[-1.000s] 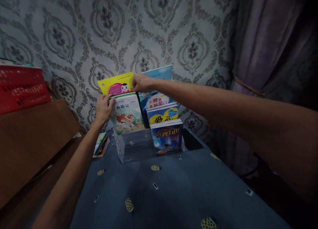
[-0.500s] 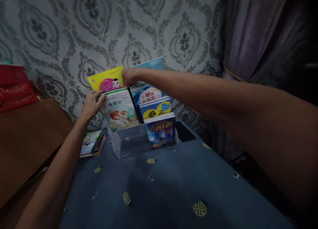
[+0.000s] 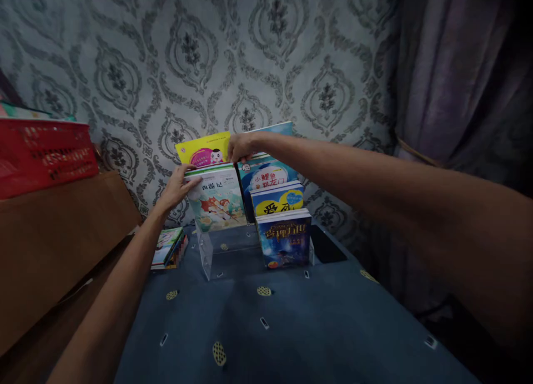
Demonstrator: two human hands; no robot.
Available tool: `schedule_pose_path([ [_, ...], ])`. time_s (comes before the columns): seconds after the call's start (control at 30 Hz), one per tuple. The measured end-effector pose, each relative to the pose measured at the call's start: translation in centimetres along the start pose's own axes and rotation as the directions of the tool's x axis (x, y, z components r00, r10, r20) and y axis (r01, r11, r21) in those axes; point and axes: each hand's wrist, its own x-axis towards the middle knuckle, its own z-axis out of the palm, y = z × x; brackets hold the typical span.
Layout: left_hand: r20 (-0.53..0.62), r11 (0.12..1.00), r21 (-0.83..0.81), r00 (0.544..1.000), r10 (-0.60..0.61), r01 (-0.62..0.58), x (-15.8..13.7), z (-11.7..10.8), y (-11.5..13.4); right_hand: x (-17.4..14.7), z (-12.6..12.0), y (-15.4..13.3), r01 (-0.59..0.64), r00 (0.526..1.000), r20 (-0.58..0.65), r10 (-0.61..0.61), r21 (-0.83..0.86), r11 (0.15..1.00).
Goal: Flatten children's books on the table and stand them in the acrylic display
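A book with a white and green illustrated cover [image 3: 220,203] stands at the front of a small group in a clear acrylic rack [image 3: 206,256]. My left hand [image 3: 179,185] grips its upper left edge, thumb across the front and fingers behind. Behind it rises a yellow book [image 3: 200,149]. My right hand [image 3: 241,147] is closed at the yellow book's right edge; its fingertips are partly hidden. To the right stand a blue picture book [image 3: 266,173], blue-and-yellow books [image 3: 278,200] and dark blue books [image 3: 285,240], stepped downward toward the front.
A blue patterned cloth [image 3: 300,328] covers the table. Several books [image 3: 167,246] lie stacked left of the rack, and a dark flat object [image 3: 328,245] lies to its right. A red basket [image 3: 45,153] sits on a cardboard box [image 3: 66,228]. Behind are patterned wallpaper and a curtain [image 3: 441,95].
The view has shifted, so the rack and books appear lower and farther right. Both hands keep about the same places on the books.
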Motion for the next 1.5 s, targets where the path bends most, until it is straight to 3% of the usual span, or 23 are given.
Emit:
schedule_pose_path([
  [0.1,-0.029,0.997,-0.059,0.999,-0.041,0.04,-0.2,0.3,-0.1,-0.4,-0.5,0.2,-0.011,0.992,0.127,0.011,0.0,1.0],
  [0.27,-0.139,0.96,-0.215,0.967,-0.213,0.18,-1.0,1.5,0.0,-1.3,-0.8,0.7,0.086,0.987,0.14,-0.085,0.0,0.996],
  [0.43,-0.141,0.86,-0.448,0.932,-0.335,0.242,-2.1,3.8,-0.8,-1.2,0.2,0.7,0.128,0.992,0.031,-0.124,-0.243,0.962],
  [0.53,-0.112,0.808,-0.544,0.935,-0.335,0.224,-2.2,5.0,-1.6,-1.3,0.9,0.3,0.065,0.994,-0.055,-0.09,-0.346,0.936],
  [0.63,-0.101,0.779,-0.591,0.939,-0.328,0.208,-1.8,5.7,-2.3,-1.7,1.2,-0.3,0.046,0.995,-0.062,-0.078,-0.408,0.912],
  [0.97,0.021,0.808,-0.57,0.986,-0.165,0.147,-2.7,5.0,-3.6,-2.3,1.7,-0.5,0.098,0.99,-0.042,-0.138,-0.505,0.858],
  [1.33,0.026,0.838,-0.535,0.993,-0.117,0.112,-2.8,5.1,-3.9,-3.0,2.0,-1.1,0.127,0.988,0.006,-0.153,-0.598,0.791],
  [1.5,-0.034,0.85,-0.492,0.971,-0.235,0.188,-3.4,5.7,-3.5,-3.0,2.1,-1.1,0.121,0.987,-0.007,-0.16,-0.616,0.778],
])
